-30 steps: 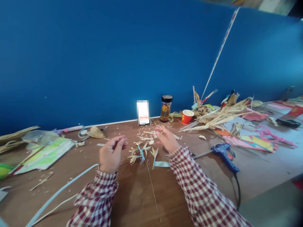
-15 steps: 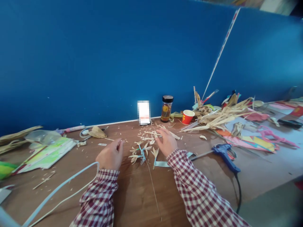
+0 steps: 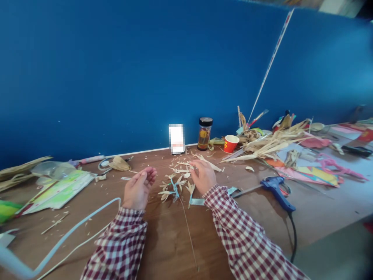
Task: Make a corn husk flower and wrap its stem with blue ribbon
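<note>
My left hand (image 3: 136, 190) is raised over the table's left middle, palm turned partly up. Its fingers are loosely curled and apart, and nothing shows in them. My right hand (image 3: 204, 175) is open, fingers stretched out at the edge of a scatter of pale husk strips (image 3: 181, 170); whether they touch the strips is unclear. Between both hands lies a small flower spray (image 3: 174, 188) with dried husk petals and blue-wrapped stems, from which a thin wire (image 3: 189, 229) runs toward me. Beside it sits a single husk flower (image 3: 190, 189), close to a light blue strip (image 3: 198, 202).
On the right lies a blue glue gun (image 3: 276, 190) with a black cord. Behind stand a bright phone-like screen (image 3: 176, 139), a dark-lidded jar (image 3: 205, 134) and a red paper cup (image 3: 231, 144). Husks (image 3: 271, 146) pile at right; a white cable (image 3: 78, 223) curves at left.
My left hand has risen slightly and turned its palm upward, its fingers loosening from a closed shape. My right hand has shifted very slightly left. The flowers lie as before.
</note>
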Motion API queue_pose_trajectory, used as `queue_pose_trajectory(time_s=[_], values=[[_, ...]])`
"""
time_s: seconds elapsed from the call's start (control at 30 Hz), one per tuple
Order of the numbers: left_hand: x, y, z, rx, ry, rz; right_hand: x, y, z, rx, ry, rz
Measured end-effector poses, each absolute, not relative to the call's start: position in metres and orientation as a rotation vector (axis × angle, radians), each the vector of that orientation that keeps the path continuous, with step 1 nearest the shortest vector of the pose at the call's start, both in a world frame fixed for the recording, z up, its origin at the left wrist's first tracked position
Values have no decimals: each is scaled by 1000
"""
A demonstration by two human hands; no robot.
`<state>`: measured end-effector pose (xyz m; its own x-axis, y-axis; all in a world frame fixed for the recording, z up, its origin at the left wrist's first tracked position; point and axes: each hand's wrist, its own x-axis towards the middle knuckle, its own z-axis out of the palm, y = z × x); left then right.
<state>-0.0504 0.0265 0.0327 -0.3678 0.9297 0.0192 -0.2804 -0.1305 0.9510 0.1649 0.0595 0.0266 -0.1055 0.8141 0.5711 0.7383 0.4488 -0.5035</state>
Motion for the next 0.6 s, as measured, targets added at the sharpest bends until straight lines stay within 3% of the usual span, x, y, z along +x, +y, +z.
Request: queue_pose_trajectory(time_s=[0.13, 0.4, 0.6], values=[[-46, 23, 39, 591, 897, 1533, 159, 53, 33, -1213, -1854, 174], [-15, 8, 44, 806, 820, 1361, 136, 30, 40, -973, -1911, 375], [-12, 6, 43, 802, 828, 1288, 143, 42, 33, -1028, -1695, 804]])
